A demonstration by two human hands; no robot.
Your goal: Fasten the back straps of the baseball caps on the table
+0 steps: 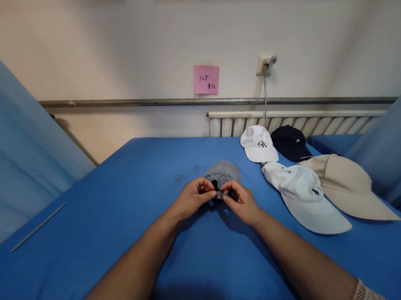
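A grey baseball cap [224,168] rests on the blue-covered table in front of me, its back opening and adjusting strap facing me. My left hand [196,194] pinches the left part of the strap between thumb and fingers. From the other side, my right hand [240,200] pinches the strap's right part near the small buckle. The two thumbs almost meet below the dark opening. The cap's brim is hidden behind its crown.
On the right lie a white cap [255,139], a black cap [290,141], a pale cap [302,186] and a beige long-brimmed cap [343,180]. A thin stick [38,226] lies at left on the blue cloth [117,199]. Behind are a radiator [235,125] and metal rail [156,102].
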